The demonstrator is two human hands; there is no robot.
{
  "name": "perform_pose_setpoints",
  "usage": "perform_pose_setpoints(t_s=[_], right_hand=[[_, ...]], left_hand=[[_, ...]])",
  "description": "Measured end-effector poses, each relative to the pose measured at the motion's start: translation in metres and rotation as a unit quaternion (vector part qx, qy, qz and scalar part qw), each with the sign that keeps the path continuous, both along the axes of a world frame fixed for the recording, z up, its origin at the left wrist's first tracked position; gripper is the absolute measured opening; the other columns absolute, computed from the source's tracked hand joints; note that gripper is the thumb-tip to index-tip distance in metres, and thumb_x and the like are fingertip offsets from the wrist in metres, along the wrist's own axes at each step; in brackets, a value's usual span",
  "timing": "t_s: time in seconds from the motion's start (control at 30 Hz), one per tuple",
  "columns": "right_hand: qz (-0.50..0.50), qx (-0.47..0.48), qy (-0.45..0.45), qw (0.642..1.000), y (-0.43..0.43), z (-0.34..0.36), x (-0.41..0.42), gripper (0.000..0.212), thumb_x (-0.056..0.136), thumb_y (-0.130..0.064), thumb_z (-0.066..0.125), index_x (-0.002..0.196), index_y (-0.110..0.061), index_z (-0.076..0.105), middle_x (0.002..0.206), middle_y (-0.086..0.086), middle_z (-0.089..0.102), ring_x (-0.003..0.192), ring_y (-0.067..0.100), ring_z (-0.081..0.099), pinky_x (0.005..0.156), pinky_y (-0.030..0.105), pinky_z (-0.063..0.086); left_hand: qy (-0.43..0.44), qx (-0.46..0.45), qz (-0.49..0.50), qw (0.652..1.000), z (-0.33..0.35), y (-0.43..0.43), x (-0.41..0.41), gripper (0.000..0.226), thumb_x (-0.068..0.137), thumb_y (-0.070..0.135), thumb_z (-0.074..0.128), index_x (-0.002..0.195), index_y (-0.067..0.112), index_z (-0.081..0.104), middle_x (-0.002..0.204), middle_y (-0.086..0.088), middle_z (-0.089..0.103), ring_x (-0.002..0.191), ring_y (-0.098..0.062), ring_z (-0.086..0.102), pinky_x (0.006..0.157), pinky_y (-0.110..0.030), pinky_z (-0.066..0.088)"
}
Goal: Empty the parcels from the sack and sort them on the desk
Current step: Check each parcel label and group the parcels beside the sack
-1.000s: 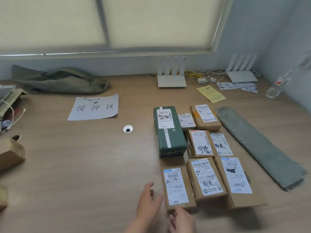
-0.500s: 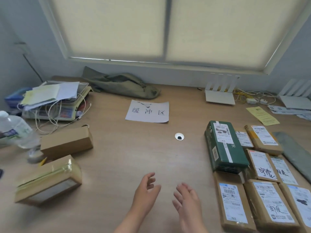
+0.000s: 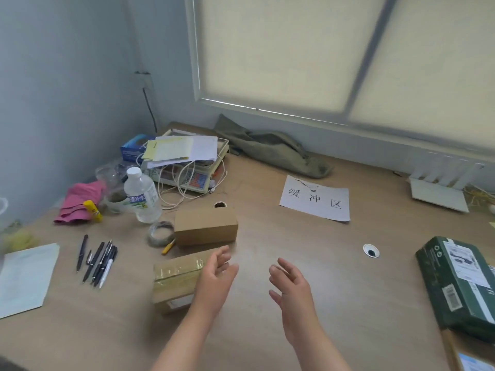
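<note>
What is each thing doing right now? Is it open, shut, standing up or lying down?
left hand, open, holding nothing
right hand, open, holding nothing
taped box, shut, lying on the desk
plain box, shut, lying on the desk
green parcel, shut, label facing up
water bottle, standing up, cap on
sack, slumped on the desk
paper sign, lying flat

left hand (image 3: 214,279) over taped box (image 3: 175,281), right hand (image 3: 293,293) open
</note>
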State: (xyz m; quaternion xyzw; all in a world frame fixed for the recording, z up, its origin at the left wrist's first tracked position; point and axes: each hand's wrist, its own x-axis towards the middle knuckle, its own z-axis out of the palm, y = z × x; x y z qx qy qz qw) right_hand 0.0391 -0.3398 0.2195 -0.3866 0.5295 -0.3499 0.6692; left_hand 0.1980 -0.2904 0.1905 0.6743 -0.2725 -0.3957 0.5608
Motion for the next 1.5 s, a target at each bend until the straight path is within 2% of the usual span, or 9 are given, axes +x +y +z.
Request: perform_pose_setpoints(t_s=[0.2, 0.43, 0.53, 0.67, 0.83, 0.93, 1.03, 1.3, 1.5], right_hand=[[0.077, 0.011, 0.014, 0.997, 0.003, 0.001, 0.075, 0.042, 0.093, -0.022, 0.069, 0.134, -0.021, 0.059, 0.126, 0.000, 0.061, 0.117, 0.018, 0.060, 0.098, 0.041, 0.051], [0.141, 0.029, 0.097, 0.985, -0.002, -0.016, 0.118, 0.055, 0.094, -0.022, 0.064, 0.146, -0.019, 0.048, 0.141, 0.007, 0.053, 0.121, 0.021, 0.053, 0.109, 0.044, 0.044], [0.162, 0.052, 0.122, 0.978, 0.000, -0.025, 0.124, 0.057, 0.095, -0.023, 0.060, 0.149, -0.018, 0.044, 0.145, 0.008, 0.050, 0.125, 0.023, 0.050, 0.113, 0.046, 0.040], [0.173, 0.058, 0.128, 0.975, 0.004, -0.036, 0.125, 0.037, 0.093, -0.020, 0.060, 0.131, -0.020, 0.060, 0.132, 0.003, 0.060, 0.118, 0.018, 0.056, 0.112, 0.046, 0.042], [0.167, 0.061, 0.121, 0.976, -0.003, -0.036, 0.114, 0.015, 0.094, -0.016, 0.058, 0.095, -0.025, 0.069, 0.104, -0.001, 0.068, 0.094, 0.014, 0.059, 0.090, 0.038, 0.048], [0.145, 0.044, 0.118, 0.981, -0.011, -0.029, 0.102, 0.014, 0.097, -0.015, 0.057, 0.105, -0.021, 0.067, 0.105, -0.003, 0.068, 0.094, 0.008, 0.060, 0.073, 0.027, 0.046], [0.122, -0.017, 0.136, 0.983, -0.018, -0.023, 0.085, 0.017, 0.092, -0.013, 0.058, 0.103, -0.008, 0.071, 0.100, 0.013, 0.072, 0.087, 0.018, 0.062, 0.070, 0.032, 0.044], [0.028, -0.115, 0.094, 0.988, -0.046, 0.005, 0.033, 0.021, 0.086, -0.025, 0.074, 0.107, -0.028, 0.074, 0.103, -0.005, 0.075, 0.104, 0.020, 0.068, 0.083, 0.037, 0.058], [0.096, -0.131, 0.117, 0.980, -0.066, 0.028, -0.016, 0.048, 0.075, -0.052, 0.077, 0.122, -0.048, 0.067, 0.126, -0.006, 0.065, 0.117, 0.008, 0.061, 0.084, 0.025, 0.052]], left_hand=[[0.000, 0.001, 0.106, 0.994, 0.012, 0.040, 0.085, 0.059, 0.067, 0.044, 0.067, 0.124, 0.034, 0.058, 0.126, 0.002, 0.064, 0.118, -0.008, 0.059, 0.095, -0.025, 0.044], [0.010, 0.058, 0.155, 0.986, -0.023, 0.068, 0.118, 0.050, 0.090, 0.038, 0.062, 0.138, 0.028, 0.051, 0.144, 0.002, 0.052, 0.137, -0.014, 0.045, 0.107, -0.034, 0.039], [0.041, 0.101, 0.148, 0.983, -0.047, 0.075, 0.116, 0.055, 0.096, 0.032, 0.060, 0.147, 0.023, 0.042, 0.146, 0.001, 0.051, 0.131, -0.018, 0.050, 0.104, -0.033, 0.040], [0.025, 0.130, 0.136, 0.982, -0.064, 0.079, 0.111, 0.052, 0.095, 0.034, 0.059, 0.145, 0.030, 0.047, 0.139, 0.008, 0.058, 0.126, -0.016, 0.054, 0.108, -0.039, 0.043], [0.029, 0.119, 0.130, 0.984, -0.062, 0.074, 0.108, 0.060, 0.089, 0.039, 0.063, 0.147, 0.032, 0.046, 0.141, 0.012, 0.056, 0.133, -0.013, 0.049, 0.113, -0.041, 0.040], [0.032, 0.093, 0.112, 0.989, -0.055, 0.063, 0.102, 0.063, 0.090, 0.026, 0.069, 0.148, 0.032, 0.045, 0.138, 0.010, 0.058, 0.127, -0.012, 0.053, 0.107, -0.036, 0.045], [0.025, 0.071, 0.065, 0.995, -0.045, 0.051, 0.092, 0.080, 0.080, 0.029, 0.078, 0.149, 0.043, 0.039, 0.139, 0.010, 0.056, 0.127, -0.012, 0.054, 0.104, -0.041, 0.051], [0.003, 0.017, 0.004, 1.000, -0.022, 0.009, 0.051, 0.094, 0.069, 0.064, 0.080, 0.148, 0.054, 0.030, 0.140, 0.011, 0.056, 0.130, -0.011, 0.052, 0.110, -0.042, 0.046], [0.113, -0.005, -0.009, 0.993, -0.001, -0.011, 0.007, 0.104, 0.058, 0.069, 0.077, 0.150, 0.048, 0.031, 0.130, 0.010, 0.064, 0.117, -0.009, 0.063, 0.085, -0.027, 0.054]])
